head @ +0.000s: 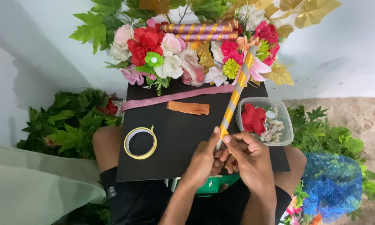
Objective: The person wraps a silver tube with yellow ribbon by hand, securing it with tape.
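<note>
Both hands meet at the near end of a long thin stick [236, 91] wrapped in yellow and silver spiral bands. It slants up and right toward the flowers. My left hand [204, 160] grips its lower end, thumb pressed on the wrap. My right hand [251, 156] pinches the same end from the right side. The stick lies over a black board [175, 137] resting on my lap.
A yellow tape roll [140, 143] sits on the board's left. An orange glitter strip [188, 108] and a pink glitter ribbon [175, 97] lie further back. A clear tub [264, 121] holds red and white flowers. Artificial flowers [166, 54], two purple-gold sticks [198, 31], green leaves [68, 121] and blue mesh [331, 185] surround the board.
</note>
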